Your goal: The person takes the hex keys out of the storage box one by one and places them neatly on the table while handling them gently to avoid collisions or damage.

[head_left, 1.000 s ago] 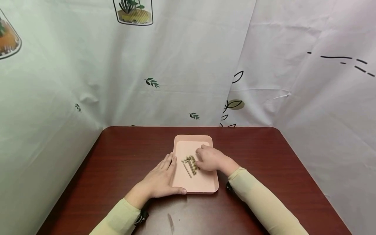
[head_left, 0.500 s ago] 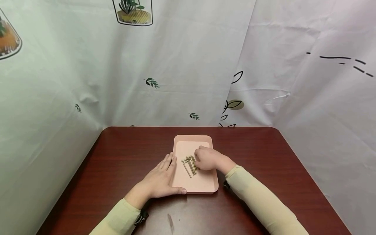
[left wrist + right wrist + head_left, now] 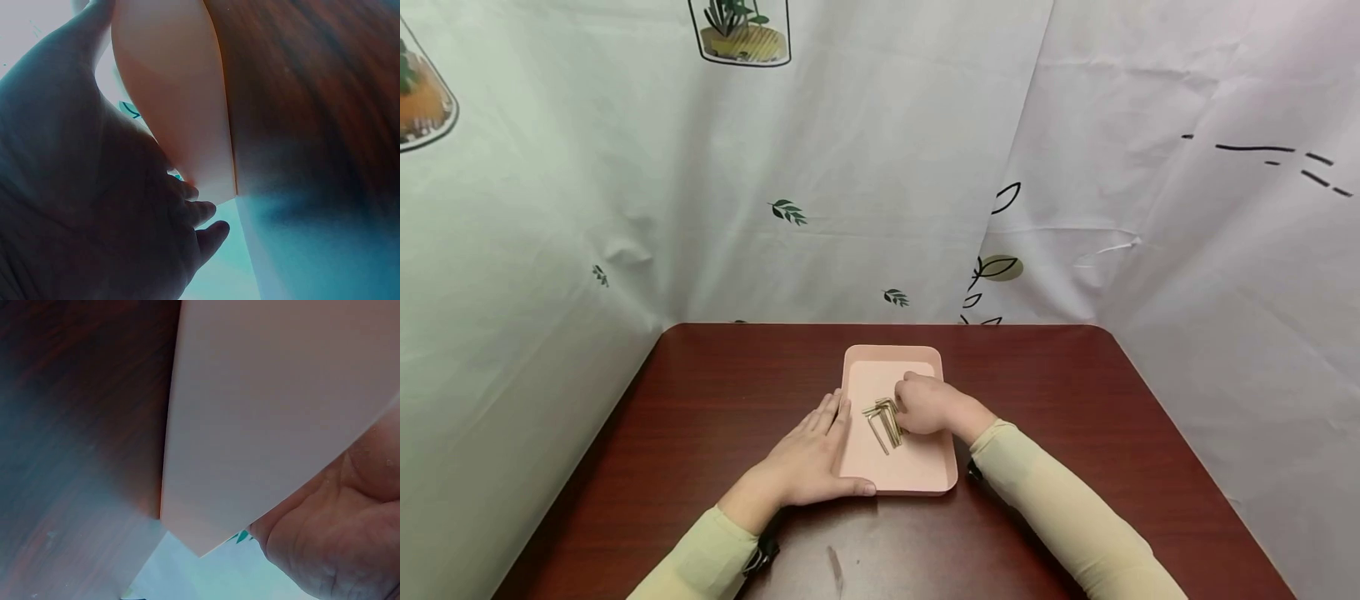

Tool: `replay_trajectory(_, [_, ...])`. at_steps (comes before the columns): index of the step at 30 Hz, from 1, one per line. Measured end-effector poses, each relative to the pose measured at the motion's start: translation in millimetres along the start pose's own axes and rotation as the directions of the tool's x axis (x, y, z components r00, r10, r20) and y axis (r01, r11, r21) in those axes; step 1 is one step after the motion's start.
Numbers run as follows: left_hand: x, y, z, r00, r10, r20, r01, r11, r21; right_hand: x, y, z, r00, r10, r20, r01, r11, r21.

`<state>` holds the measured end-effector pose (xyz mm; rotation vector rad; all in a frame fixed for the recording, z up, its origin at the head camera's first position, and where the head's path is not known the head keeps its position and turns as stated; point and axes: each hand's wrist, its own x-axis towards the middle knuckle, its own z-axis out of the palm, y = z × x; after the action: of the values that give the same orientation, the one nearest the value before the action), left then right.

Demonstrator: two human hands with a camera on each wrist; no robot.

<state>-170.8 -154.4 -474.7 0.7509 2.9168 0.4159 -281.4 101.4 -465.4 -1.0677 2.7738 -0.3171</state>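
At the far left, a white fabric backdrop [image 3: 520, 208] with printed plants and jars hangs behind a dark reddish-brown, wood-grained table [image 3: 745, 367]. A pale yellow-green left sleeve [image 3: 700, 557] enters from below, a black wrist band [image 3: 762, 556] at its cuff. The left hand [image 3: 801, 462] lies with straight, fairly close fingers along the left side of a shallow pale-pink rectangular tray [image 3: 895, 475], its thumb stretched across the near edge; it touches the tray without gripping it. Inside, near the middle of the floor, lies a small overlapping cluster of thin gold-coloured bent metal rods [image 3: 890, 427]. To their right, the right hand [image 3: 928, 406] reaches over the tray's right wall, its fingers curled at the cluster; the fingertips are hidden, so I cannot tell whether they pinch a rod. A matching right sleeve [image 3: 1067, 512] runs down to the right.
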Motion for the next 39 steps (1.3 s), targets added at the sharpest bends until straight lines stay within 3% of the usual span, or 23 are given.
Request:
replay_trajectory(6, [-1.7, -1.0, 1.2, 1.0, -0.008, -0.008, 0.008, 1.0, 0.002, -2.0, -15, -10, 0.999, 0.039, 0.034, -0.038, 0.999, -0.028])
replay_trajectory(19, [2.3, -0.2, 1.3, 1.0, 0.003, -0.009, -0.003, 1.0, 0.008, 1.9, -14, -19, 0.997, 0.04, 0.068, -0.039, 0.999, -0.02])
replay_trajectory(35, [1.7, 0.5, -0.4, 1.0, 0.002, -0.009, -0.002, 1.0, 0.004, 8.3, -10, -12, 0.997, 0.036, 0.062, -0.034, 0.999, -0.03])
replay_trajectory(39, [1.5, 0.4, -0.4, 1.0, 0.004, -0.009, -0.004, 1.0, 0.005, 17.2, 6, 4, 0.999, -0.004, 0.032, 0.004, 1.0, -0.02])
